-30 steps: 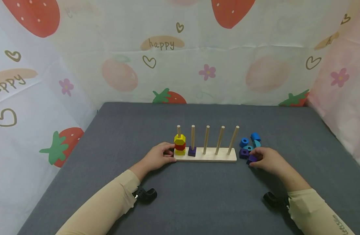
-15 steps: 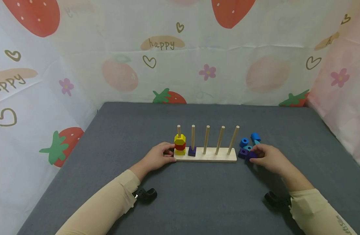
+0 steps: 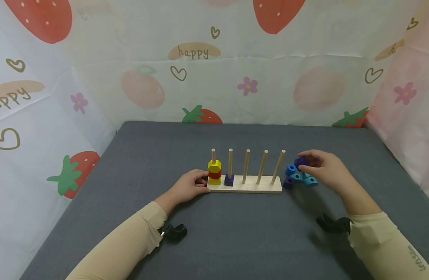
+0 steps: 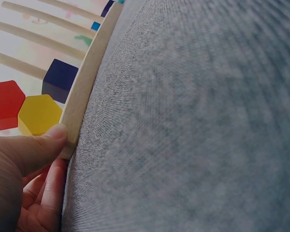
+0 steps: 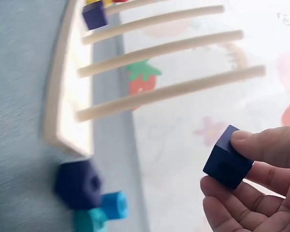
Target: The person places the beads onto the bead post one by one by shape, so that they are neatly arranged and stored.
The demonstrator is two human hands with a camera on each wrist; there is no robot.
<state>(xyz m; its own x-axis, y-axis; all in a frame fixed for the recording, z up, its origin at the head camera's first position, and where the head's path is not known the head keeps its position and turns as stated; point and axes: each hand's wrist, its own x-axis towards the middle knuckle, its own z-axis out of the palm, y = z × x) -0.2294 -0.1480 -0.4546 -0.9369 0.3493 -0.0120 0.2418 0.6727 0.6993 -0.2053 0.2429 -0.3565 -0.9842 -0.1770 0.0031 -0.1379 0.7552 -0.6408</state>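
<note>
In the head view, my left hand [image 3: 188, 186] grips the left end of a wooden peg board [image 3: 256, 188] with several upright pegs. Its thumb [image 4: 55, 133] presses the end of the base in the left wrist view. A yellow block, a red block [image 3: 214, 175] and another yellow block [image 3: 214, 166] are stacked on the leftmost peg. On the second peg sits a purple square block [image 3: 229, 180]. My right hand [image 3: 328, 169] pinches another purple block [image 5: 228, 157] between thumb and fingers, raised above the loose blocks right of the board.
Beside the board's right end lie a blue cylinder [image 3: 290, 169], light blue blocks [image 3: 310, 181] and a purple block [image 3: 288, 182]. A grey cloth [image 3: 214, 241] covers the table. Printed fabric [image 3: 277, 97] hangs behind it and along both sides.
My right hand has lifted the purple block up and away from me, above the pile. More of the light blue blocks show now. The left hand and the board have stayed in place.
</note>
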